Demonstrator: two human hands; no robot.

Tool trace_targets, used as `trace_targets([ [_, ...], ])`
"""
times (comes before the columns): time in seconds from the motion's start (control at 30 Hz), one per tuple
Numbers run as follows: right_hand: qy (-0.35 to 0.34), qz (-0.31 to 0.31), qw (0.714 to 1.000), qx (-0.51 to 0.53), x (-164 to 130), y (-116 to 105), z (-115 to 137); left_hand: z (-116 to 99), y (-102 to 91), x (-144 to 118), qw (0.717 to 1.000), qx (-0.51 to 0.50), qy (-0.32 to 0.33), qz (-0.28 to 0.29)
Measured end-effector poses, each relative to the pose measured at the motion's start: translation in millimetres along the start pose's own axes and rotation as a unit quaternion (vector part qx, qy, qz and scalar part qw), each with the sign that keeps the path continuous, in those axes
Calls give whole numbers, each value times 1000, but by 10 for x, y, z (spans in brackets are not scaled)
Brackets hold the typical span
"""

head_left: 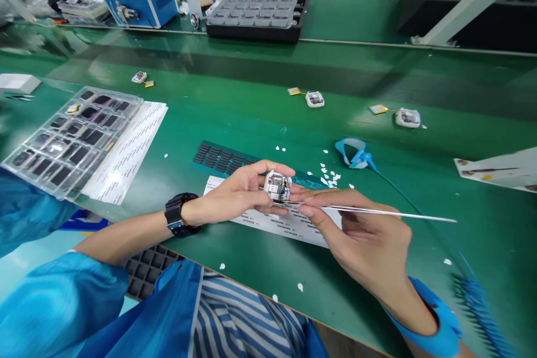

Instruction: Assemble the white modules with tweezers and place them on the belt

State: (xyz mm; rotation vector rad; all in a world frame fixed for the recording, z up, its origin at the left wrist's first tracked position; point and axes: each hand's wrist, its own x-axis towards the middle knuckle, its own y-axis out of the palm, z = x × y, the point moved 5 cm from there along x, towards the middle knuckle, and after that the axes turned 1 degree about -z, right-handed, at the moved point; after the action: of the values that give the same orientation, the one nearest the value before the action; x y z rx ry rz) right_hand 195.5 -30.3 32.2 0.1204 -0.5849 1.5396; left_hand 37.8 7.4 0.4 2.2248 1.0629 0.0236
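Over the near middle of the green bench (251, 114), just above a printed sheet (289, 229), the left hand (241, 190) was clamped on a small white case (277, 185), its thumb along the near side and its fingers around the far side. The case faced up with its circuitry bare. The right hand (369, 235) was pinched on slim tweezers (398, 214), which pointed left at the near right edge of the case; whether their tips touched it, I could not tell.

The case looked light and stiff, perhaps a little slippery at its smooth rim, and the bare circuitry seemed the fragile part. Its outer walls were the best place to hold, with skin and metal kept off the middle. The tweezers were probably light and springy.

Just beyond the left hand lay a green sheet of dark pieces (218, 158), and to its right a scatter of white dots (331, 179) that could have clung to the work. A blue strap (354, 154) lay beyond the right hand, its cord (419, 201) running near and right, where a sleeve might have snagged. Well apart at left sat a clear tray (61, 193).
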Motion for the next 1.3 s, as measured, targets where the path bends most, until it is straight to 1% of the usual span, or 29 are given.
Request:
trace_targets([
  [0.1, 1, 15, 1000, -9, -4, 16, 0, 6, 1, 2, 1000, 2, 2, -1],
  [0.2, 25, 23, 999, -2, -1, 12, -15, 9, 4, -5, 1000, 22, 9, -6],
  [0.33, 89, 4, 996, 11, 62, -103, -117, -7, -11, -15, 998, 56, 24, -27],
  [0.4, 127, -7, 992, 19, 110, -202, -235, 3, -32, -13, 997, 63, 17, -40],
  [0.43, 150, -3, 988, 30, 130, -243, -314, 15, -46, -10, 997, 67, 12, -47],
  [0.47, 179, 25, 983, 40, 142, -260, -403, 31, -60, -5, 996, 73, 8, -52],
  [0.57, 250, 76, 963, 69, 139, -297, -638, 94, -87, 14, 993, 105, 10, -55],
  [0.67, 290, 116, 946, 89, 107, -264, -756, 151, -85, 23, 987, 152, 32, -48],
  [0.77, 292, 131, 943, 89, 91, -216, -767, 175, -66, 20, 980, 188, 53, -45],
  [1.0, 284, 116, 949, 68, 97, -165, -735, 190, -58, 25, 975, 206, 69, -39],
  [1.17, 303, 95, 947, 51, 96, -141, -725, 187, -60, 25, 970, 228, 71, -41],
  [1.3, 318, 88, 942, 65, 99, -146, -738, 187, -67, 23, 970, 227, 70, -41],
])
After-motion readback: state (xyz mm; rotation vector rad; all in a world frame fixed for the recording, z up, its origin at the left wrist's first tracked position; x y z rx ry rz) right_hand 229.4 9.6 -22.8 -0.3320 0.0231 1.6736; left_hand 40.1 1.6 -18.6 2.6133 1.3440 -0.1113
